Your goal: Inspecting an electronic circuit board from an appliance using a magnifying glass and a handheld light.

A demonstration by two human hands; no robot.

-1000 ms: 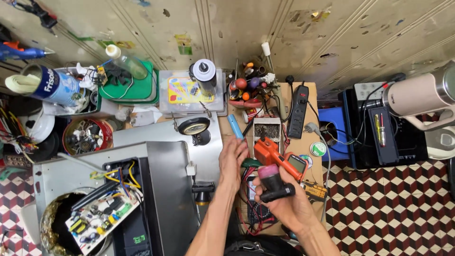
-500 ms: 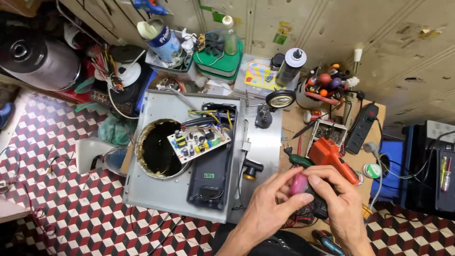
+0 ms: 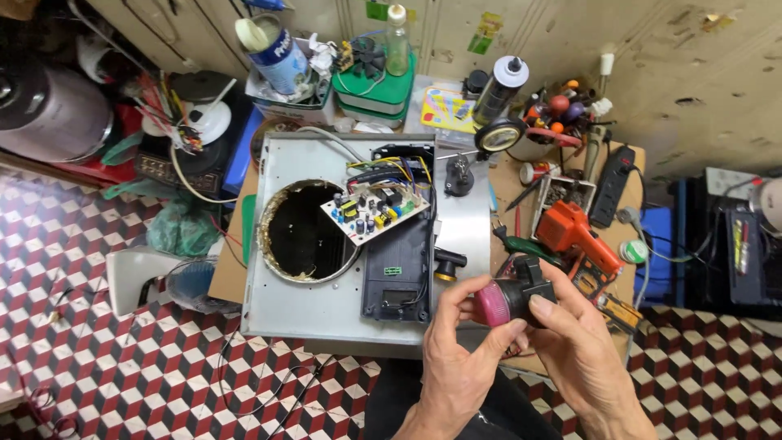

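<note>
Both my hands hold a small black part with a magenta round cap [image 3: 507,298] low in the view, right of centre. My left hand [image 3: 459,358] pinches the magenta end from below with fingertips. My right hand [image 3: 574,342] grips the black body from the right, thumb on top. Just to the left lies an opened grey metal appliance panel [image 3: 326,305] with a round hole [image 3: 305,232], a white circuit board [image 3: 375,213] with coloured wires, and a black module [image 3: 397,273].
An orange power tool [image 3: 577,235] and a black power strip [image 3: 615,175] lie on the cluttered bench to the right. Bottles, a can, a magnifier [image 3: 498,134] and a cup of screwdrivers stand at the back. Red-and-white tiled floor [image 3: 122,375] spreads left and below.
The view has swung left and settled over the metal panel. My hands have shifted grip on the magenta-capped part, with the left fingertips now under the cap.
</note>
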